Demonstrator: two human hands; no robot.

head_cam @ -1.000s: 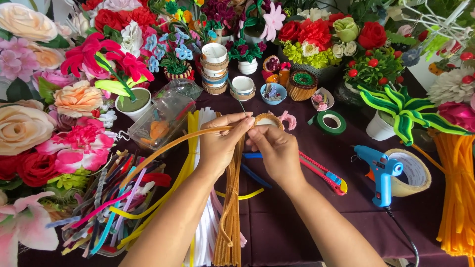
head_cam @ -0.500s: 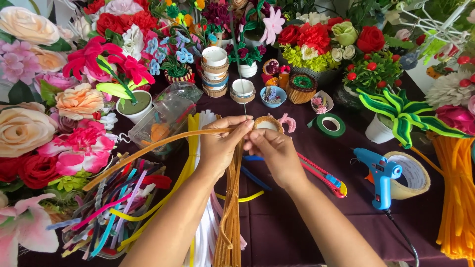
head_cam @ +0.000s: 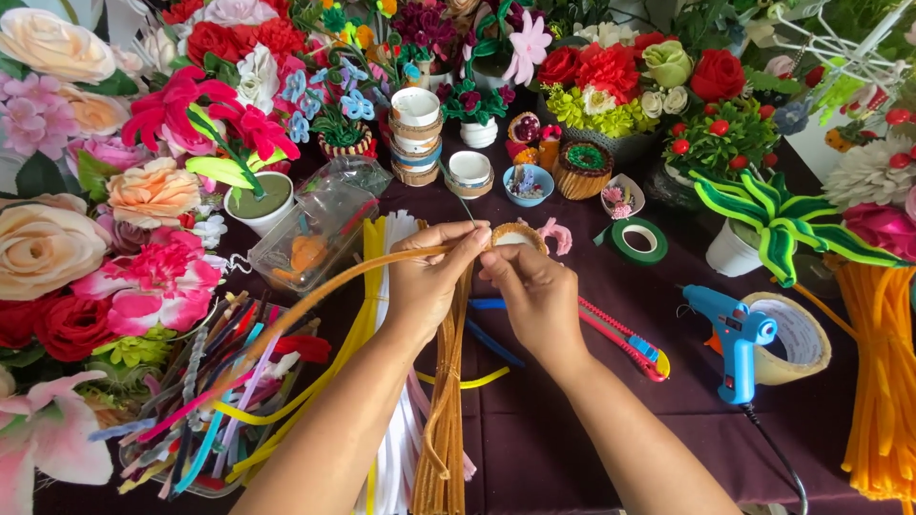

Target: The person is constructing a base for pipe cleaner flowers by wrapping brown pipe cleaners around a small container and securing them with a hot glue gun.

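Since the earlier frames, little had shifted — both hands stayed at the centre of the frame, working on the small cup [head_cam: 516, 236] being wrapped in tan pipe cleaner. The left hand [head_cam: 431, 278] was closed, pinching the long tan pipe cleaner [head_cam: 315, 303], which trailed down toward the lower left. The right hand [head_cam: 534, 291] was closed too, fingertips gripping the cup's rim. Beneath the hands lay a bundle of tan pipe cleaners [head_cam: 444, 420] on the dark tablecloth [head_cam: 563, 448]. A blue glue gun [head_cam: 733, 343] sat to the right — just beside a roll of tape [head_cam: 797, 336] — with a green tape roll [head_cam: 638, 240] above.
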